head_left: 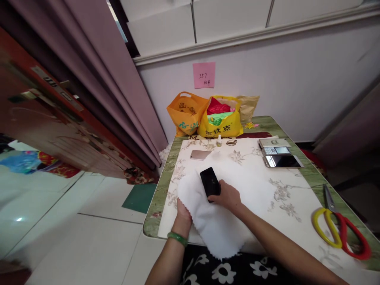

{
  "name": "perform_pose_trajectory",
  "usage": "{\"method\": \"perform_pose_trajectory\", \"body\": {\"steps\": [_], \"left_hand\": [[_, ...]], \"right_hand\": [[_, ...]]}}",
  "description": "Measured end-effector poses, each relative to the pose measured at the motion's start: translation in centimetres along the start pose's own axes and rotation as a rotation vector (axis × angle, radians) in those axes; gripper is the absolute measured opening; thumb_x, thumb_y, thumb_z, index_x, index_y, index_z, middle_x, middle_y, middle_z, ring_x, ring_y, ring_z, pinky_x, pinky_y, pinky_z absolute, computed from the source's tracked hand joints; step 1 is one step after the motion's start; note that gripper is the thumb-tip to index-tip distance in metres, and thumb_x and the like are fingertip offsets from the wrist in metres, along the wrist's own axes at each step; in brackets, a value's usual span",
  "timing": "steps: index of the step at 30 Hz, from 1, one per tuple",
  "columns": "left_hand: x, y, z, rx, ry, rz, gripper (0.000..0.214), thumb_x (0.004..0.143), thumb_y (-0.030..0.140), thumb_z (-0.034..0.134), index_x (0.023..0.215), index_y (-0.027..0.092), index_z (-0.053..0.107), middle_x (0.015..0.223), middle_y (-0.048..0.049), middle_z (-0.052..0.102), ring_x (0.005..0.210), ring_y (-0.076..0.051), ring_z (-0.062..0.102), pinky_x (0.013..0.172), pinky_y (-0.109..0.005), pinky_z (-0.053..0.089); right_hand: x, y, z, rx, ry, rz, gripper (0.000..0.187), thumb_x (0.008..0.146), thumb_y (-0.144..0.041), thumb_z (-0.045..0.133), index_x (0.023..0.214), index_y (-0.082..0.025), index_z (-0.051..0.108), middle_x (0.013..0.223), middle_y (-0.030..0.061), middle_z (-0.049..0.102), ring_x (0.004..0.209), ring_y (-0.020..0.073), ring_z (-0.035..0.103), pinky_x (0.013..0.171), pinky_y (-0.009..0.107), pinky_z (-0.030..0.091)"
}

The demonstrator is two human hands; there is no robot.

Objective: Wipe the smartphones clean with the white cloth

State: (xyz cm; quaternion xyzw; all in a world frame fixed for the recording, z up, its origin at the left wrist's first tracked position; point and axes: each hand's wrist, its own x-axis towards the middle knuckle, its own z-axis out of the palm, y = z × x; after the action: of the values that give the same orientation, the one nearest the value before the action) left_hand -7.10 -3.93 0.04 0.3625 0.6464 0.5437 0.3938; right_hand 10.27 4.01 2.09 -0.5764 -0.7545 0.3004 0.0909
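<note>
Here we see our right hand [228, 196] closed on the lower end of a black phone [209, 181], which lies screen up on a white cloth [249, 186] and leans towards eleven o'clock. Our left hand [183, 213], at eight o'clock from the phone, is clamped on the cloth's near-left edge, with its fingertips hidden under the fabric. A green bangle [177, 238] sits on that wrist. The cloth is spread over a floral mat [285, 194] on the green table [154, 206], and its scalloped near corner hangs over the table's edge at six o'clock.

At twelve o'clock from the black phone, just off the cloth, lies a rose-gold phone [200, 154], and a small bottle [219, 140] stands beyond it. At two o'clock, well apart, we count a stack of phones [280, 154] at the mat's far right. Scissors [341, 227] with one yellow and one red handle lie at four o'clock, near the table's right edge. At the far end an orange bag [185, 113] and a yellow bag [221, 120] touch side by side against the wall, with a pink note [204, 75] stuck above them
</note>
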Motion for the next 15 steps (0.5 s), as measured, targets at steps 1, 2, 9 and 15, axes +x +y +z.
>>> {"method": "perform_pose_trajectory", "body": {"steps": [1,2,9,15], "left_hand": [[-0.1,0.2,0.1,-0.045,0.002,-0.033,0.078,0.085,0.069,0.015,0.127,0.021,0.06,0.112,-0.0079,0.071,0.115,-0.026,0.06,0.105,-0.047,0.043],[-0.1,0.4,0.1,-0.088,0.003,-0.058,0.077,0.085,0.068,0.016,0.128,0.021,0.059,0.113,-0.0079,0.07,0.116,-0.027,0.06,0.105,-0.049,0.044],[-1.2,2.9,2.4,-0.131,0.032,-0.011,0.07,0.095,0.043,0.005,0.126,0.015,0.061,0.103,-0.0103,0.073,0.11,-0.025,0.064,0.104,-0.05,0.043],[-2.8,5.0,7.7,0.48,-0.263,0.355,0.058,0.093,0.041,0.029,0.13,0.004,0.053,0.136,-0.0134,0.056,0.128,-0.021,0.049,0.112,-0.037,0.031]], "right_hand": [[0.2,0.4,0.1,0.067,0.0,0.003,0.044,0.064,-0.055,0.071,0.088,-0.023,0.051,0.079,0.0031,0.065,0.071,0.0232,0.063,0.056,0.029,0.038],[0.4,0.8,0.2,0.162,0.003,0.006,0.036,0.068,-0.052,0.067,0.085,-0.024,0.051,0.074,0.0012,0.064,0.068,0.0216,0.062,0.055,0.029,0.038],[-0.2,2.7,1.1,1.23,-0.123,0.114,0.04,0.074,-0.041,0.067,0.108,-0.025,0.054,0.092,0.0003,0.068,0.078,0.0183,0.066,0.065,0.03,0.054],[0.0,3.3,1.3,1.209,-0.055,0.074,0.067,0.085,-0.072,0.032,0.115,-0.02,0.06,0.103,0.0101,0.07,0.09,0.0232,0.067,0.072,0.036,0.056]]}}
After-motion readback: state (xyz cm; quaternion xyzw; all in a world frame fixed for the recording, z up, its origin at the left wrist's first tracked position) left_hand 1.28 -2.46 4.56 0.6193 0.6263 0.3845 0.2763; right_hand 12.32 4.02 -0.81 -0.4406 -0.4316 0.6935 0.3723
